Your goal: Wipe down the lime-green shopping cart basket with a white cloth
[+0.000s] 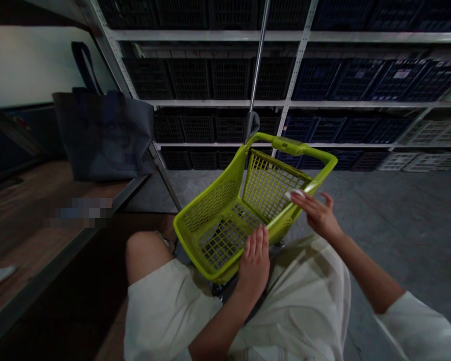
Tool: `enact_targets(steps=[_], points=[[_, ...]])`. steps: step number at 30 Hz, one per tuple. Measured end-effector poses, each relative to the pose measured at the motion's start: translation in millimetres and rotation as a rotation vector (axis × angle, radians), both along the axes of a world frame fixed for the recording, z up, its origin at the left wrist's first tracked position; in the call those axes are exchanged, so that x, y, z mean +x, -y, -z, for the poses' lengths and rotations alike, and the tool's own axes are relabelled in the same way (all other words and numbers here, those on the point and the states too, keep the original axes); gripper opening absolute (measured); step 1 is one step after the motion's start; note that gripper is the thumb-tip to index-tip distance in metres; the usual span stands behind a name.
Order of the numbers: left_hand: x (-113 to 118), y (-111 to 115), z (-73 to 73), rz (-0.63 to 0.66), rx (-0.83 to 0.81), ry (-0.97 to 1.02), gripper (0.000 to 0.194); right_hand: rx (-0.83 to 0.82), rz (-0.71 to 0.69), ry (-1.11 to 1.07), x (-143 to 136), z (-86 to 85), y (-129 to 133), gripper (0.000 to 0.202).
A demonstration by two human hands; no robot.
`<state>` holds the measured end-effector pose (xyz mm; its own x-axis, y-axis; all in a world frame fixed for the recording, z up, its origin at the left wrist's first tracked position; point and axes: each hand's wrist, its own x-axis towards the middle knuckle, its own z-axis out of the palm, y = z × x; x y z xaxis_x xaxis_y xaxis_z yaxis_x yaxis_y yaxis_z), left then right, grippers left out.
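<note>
In front of my knees stands a lime-green plastic shopping cart (pixel 210 198) with grid walls and a raised handle. My left hand (pixel 253 263) is at the cart's near rim, its fingers together over the edge and its thumb hidden. My right hand (pixel 319 214) is by the cart's right side, below the handle. Between its fingertips is a small white cloth or wipe (pixel 295 194), pressed to the upper rim. Inside the basket, only the grid floor shows.
Left of me, a dark tote bag (pixel 105 135) stands on a wooden bench (pixel 41 200). White metal shelving (pixel 300 57) with black and blue crates (pixel 188 77) fills the back. A shiny metal pole (pixel 259 55) rises behind the cart. Grey floor (pixel 394 210) extends to the right.
</note>
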<state>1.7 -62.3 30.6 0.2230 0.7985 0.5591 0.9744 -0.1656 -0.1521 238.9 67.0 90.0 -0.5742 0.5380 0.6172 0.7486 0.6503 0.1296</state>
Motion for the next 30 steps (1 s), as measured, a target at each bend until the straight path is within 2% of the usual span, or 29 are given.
enact_targets(steps=[3, 5, 7, 10, 12, 14, 16, 21, 25, 28, 30], points=[[0.9, -1.3, -0.9, 0.008, 0.009, 0.011, 0.054, 0.112, 0.175, -0.108, 23.4, -8.3, -27.6, 0.069], [1.4, -1.6, -1.9, 0.009, 0.004, 0.018, 0.054, 0.128, 0.264, -0.181, 12.3, -2.4, -24.6, 0.070], [1.5, -1.3, -2.6, 0.005, -0.006, 0.025, 0.056, 0.091, 0.287, -0.224, -16.5, 10.8, -3.8, 0.075], [0.7, -0.2, -1.4, 0.008, -0.014, 0.023, 0.057, -0.036, 0.133, -0.205, -67.2, 31.5, 44.6, 0.083], [0.1, 0.7, 1.0, 0.011, -0.008, 0.021, 0.058, -0.093, 0.032, -0.193, -90.4, 38.8, 72.0, 0.085], [-0.3, 1.5, 3.2, 0.013, -0.006, 0.025, 0.059, -0.121, -0.018, -0.190, -100.7, 40.6, 86.6, 0.085], [-0.5, 2.4, 4.2, 0.016, -0.013, 0.028, 0.060, -0.127, -0.045, -0.177, -101.0, 39.6, 89.4, 0.086], [-0.3, 3.2, 1.2, 0.016, -0.024, 0.021, 0.058, -0.111, -0.124, -0.044, -80.4, 33.9, 71.7, 0.083], [-0.3, 1.2, 0.5, 0.009, -0.014, 0.009, 0.058, -0.106, -0.223, 0.133, -31.8, 11.3, 29.1, 0.082], [0.5, -0.9, 1.7, -0.002, -0.008, 0.000, 0.056, -0.004, -0.012, 0.061, 17.4, -11.0, -14.4, 0.074], [1.7, -2.0, 2.3, -0.005, -0.007, 0.010, 0.056, 0.058, 0.129, -0.023, 38.0, -18.3, -34.0, 0.065]])
